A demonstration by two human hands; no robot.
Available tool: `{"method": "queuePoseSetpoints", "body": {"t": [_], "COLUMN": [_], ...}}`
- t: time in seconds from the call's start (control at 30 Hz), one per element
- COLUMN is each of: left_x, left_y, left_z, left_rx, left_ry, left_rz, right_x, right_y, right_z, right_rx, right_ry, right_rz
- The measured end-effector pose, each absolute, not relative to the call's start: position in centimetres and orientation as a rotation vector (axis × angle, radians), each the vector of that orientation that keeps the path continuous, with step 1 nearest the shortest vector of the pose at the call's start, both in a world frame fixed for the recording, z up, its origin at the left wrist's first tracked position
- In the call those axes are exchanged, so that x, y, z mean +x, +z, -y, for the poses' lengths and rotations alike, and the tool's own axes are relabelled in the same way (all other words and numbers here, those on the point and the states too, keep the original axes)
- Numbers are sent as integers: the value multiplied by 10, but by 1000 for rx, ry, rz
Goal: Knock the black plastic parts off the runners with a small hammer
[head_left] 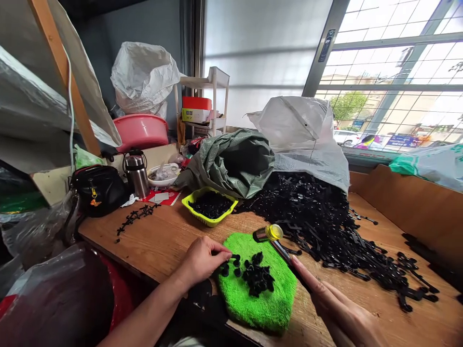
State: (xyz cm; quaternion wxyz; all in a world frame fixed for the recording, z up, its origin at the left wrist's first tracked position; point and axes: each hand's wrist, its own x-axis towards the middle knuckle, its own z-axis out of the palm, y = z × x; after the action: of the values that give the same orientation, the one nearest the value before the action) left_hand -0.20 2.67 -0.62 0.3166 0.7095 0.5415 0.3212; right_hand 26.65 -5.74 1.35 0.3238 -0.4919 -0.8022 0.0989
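My left hand (204,260) is pinched on a small black plastic part (235,257) over the left edge of a fuzzy green pad (265,308). My right hand (340,303) grips the dark handle of a mallet, its index finger laid along the shaft. The mallet head (268,233), metal with a translucent yellow face, is above the pad's far edge. In the middle of the pad lies a heap of small black cup-shaped pieces (258,274). A few similar pieces stand beside my left fingertips.
Behind the pad sits a yellow basket (210,219) of small black parts. A large pile of black strips (311,217) spills from a white sack (307,144) at the right. A green sack (235,159), black bag (97,190) and steel flask (136,176) stand farther back.
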Motion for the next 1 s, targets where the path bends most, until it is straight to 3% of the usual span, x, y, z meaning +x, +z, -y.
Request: {"method": "queuePoseSetpoints", "body": {"t": [0.43, 0.73, 1.0], "left_x": [1, 4, -3], "left_y": [9, 22, 1], "left_z": [-24, -26, -34], "left_rx": [2052, 2178, 1958], "left_ry": [715, 651, 774], "left_rz": [-1528, -1526, -1353], "right_x": [252, 251, 252], "right_y": [14, 7, 1], "right_z": [48, 47, 48], "right_rx": [-1411, -1424, -1409], "right_ry": [42, 128, 220], "right_rz": [2433, 2366, 2342]}}
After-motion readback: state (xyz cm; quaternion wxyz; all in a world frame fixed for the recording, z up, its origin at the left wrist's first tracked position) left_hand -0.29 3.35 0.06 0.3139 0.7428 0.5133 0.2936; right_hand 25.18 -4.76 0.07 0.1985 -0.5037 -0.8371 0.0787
